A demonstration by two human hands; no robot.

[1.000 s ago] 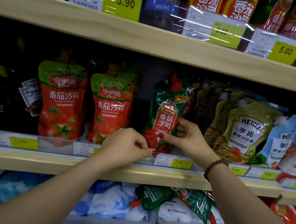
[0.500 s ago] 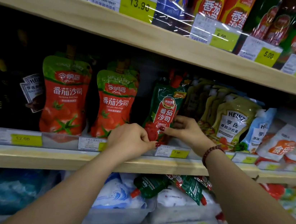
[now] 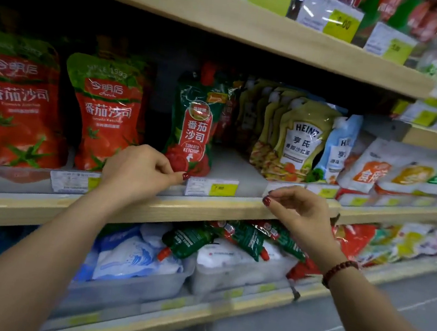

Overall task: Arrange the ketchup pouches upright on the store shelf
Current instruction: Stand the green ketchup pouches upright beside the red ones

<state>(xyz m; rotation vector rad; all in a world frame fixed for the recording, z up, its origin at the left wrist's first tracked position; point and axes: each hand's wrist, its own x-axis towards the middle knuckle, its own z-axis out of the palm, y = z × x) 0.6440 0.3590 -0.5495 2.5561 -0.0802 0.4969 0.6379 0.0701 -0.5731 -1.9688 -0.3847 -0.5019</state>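
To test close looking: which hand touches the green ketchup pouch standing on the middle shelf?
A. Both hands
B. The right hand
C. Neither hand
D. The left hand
D: the left hand pinches the green ketchup pouch at its base; the right hand hangs apart, empty.

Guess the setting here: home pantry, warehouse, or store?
Most likely a grocery store aisle. Wooden shelves carry yellow price tags along their edges, and rows of sauce pouches face out: a green ketchup pouch and Heinz pouches.
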